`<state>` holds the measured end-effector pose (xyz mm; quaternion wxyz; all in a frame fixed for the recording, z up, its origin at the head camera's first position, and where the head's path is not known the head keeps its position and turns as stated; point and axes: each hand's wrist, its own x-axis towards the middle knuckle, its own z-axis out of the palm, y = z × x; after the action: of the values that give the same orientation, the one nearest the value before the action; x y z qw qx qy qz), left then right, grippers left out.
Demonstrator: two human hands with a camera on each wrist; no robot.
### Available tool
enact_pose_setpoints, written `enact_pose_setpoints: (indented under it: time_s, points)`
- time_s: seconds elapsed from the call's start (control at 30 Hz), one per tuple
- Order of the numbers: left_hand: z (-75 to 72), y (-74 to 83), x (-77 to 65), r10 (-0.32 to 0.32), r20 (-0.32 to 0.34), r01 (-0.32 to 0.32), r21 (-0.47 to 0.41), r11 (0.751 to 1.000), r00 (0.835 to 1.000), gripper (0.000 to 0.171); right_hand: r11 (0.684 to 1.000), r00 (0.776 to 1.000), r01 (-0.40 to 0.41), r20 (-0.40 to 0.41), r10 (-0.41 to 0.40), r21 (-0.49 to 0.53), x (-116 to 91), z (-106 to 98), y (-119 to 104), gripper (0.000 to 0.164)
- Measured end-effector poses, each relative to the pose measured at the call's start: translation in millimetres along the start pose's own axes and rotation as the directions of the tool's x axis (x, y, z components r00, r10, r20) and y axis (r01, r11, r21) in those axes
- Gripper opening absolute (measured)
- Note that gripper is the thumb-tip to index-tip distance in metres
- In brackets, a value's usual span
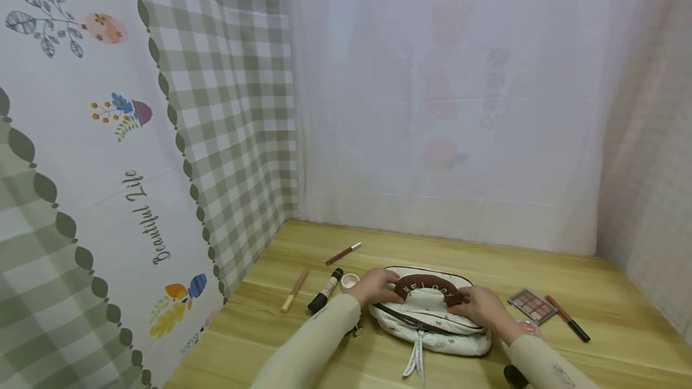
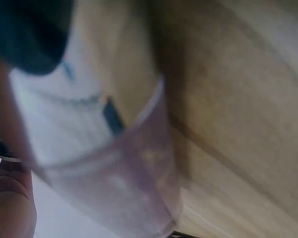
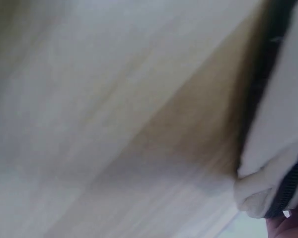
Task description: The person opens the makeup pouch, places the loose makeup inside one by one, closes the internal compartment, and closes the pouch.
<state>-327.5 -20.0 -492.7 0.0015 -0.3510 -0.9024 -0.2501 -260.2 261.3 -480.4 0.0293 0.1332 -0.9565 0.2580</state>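
A white cosmetic bag (image 1: 459, 341) with small dark prints, dark piping and a zipper stands on the table; white ribbon ties hang from its front. Across its upper part runs a brown curved band with pale letters. My left hand (image 1: 374, 287) grips the bag at the band's left end. At the band's right end my right hand (image 1: 483, 307) holds it, thumb and fingers bent. The right wrist view catches the bag's pale fabric (image 3: 283, 114) and zipper, with fingertips at the lower corner. Part of the left hand (image 2: 12, 208) shows in the left wrist view.
Left of the bag lie a reddish pencil-like stick (image 1: 342, 254), a slim tan tube (image 1: 294, 290), a black-capped tube (image 1: 325, 292) and a small round pot (image 1: 349, 281). On the right are an eyeshadow palette (image 1: 532, 305) and a brown-and-black pen-like stick (image 1: 569, 319).
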Motion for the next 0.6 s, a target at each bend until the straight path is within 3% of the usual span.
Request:
enact_pose_setpoints:
  time_s: [0.23,0.4,0.5,0.6]
  points:
    - [0.6,-0.6,1.9,-0.005,-0.013,0.004,-0.064,0.998,1.0,0.023,1.0,1.0,0.006,0.003,-0.006,0.03,-8.0,-16.0,-16.8,0.05]
    - [2.6,-6.8,3.8,0.003,-0.023,-0.005,-0.084,0.996,1.0,0.021,0.999,0.99,0.035,-0.139,-0.036,-0.012,-17.0,-17.0,-46.8,0.044]
    - [0.7,-6.3,3.4,0.003,-0.017,-0.004,-0.087,0.996,1.0,0.021,0.992,0.965,0.086,-0.242,-0.105,-0.089,-27.4,-9.2,-70.7,0.03]
    - [-1.6,-3.6,1.6,-0.009,-0.006,0.008,-0.117,0.993,1.0,0.021,0.99,0.965,0.082,-0.241,-0.107,-0.111,-40.3,4.4,-92.2,0.008]
